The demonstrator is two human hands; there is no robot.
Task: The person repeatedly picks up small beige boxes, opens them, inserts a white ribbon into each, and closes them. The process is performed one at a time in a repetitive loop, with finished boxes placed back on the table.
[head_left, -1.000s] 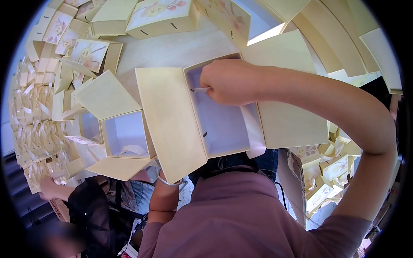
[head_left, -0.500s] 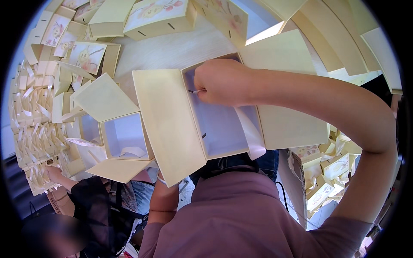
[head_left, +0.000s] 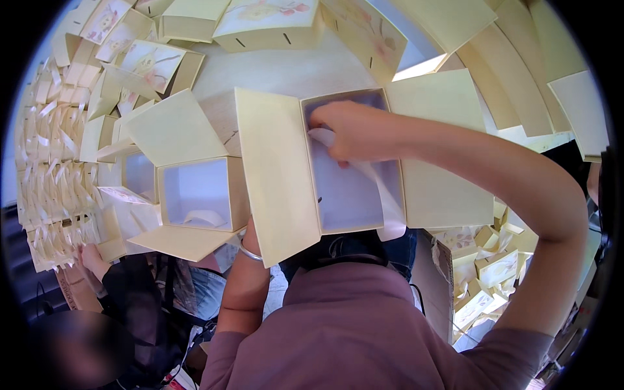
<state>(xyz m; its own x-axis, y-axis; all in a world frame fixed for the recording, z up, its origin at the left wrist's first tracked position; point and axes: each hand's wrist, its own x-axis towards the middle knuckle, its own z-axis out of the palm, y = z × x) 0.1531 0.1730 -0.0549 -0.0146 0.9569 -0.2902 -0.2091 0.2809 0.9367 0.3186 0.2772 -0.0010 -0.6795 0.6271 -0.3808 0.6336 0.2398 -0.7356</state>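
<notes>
A cream gift box [head_left: 351, 208] with a pale lavender inside stands open in front of me, its two flaps folded out left and right. My right hand [head_left: 357, 130] reaches into it from the right, with curled fingers on a white satin ribbon [head_left: 390, 211]. One end of the ribbon lies by the box's left inner wall; the other hangs over the near edge. A small dark slot shows lower on that wall. My left forearm [head_left: 247, 279], with a bracelet at the wrist, goes up behind the left flap [head_left: 279, 175], which hides my left hand.
Another open cream box [head_left: 198, 195] with a ribbon inside stands to the left. Several flower-printed boxes [head_left: 266, 19] fill the far side. Rows of ribboned boxes [head_left: 55, 182] stack at far left, near a co-worker's hand [head_left: 95, 260]. A carton of boxes [head_left: 484, 266] stands lower right.
The ribbon end by the left inner wall now shows more of its width beside my right fingers, which have shifted from a tight fist. The boxes sit slightly differently in the view.
</notes>
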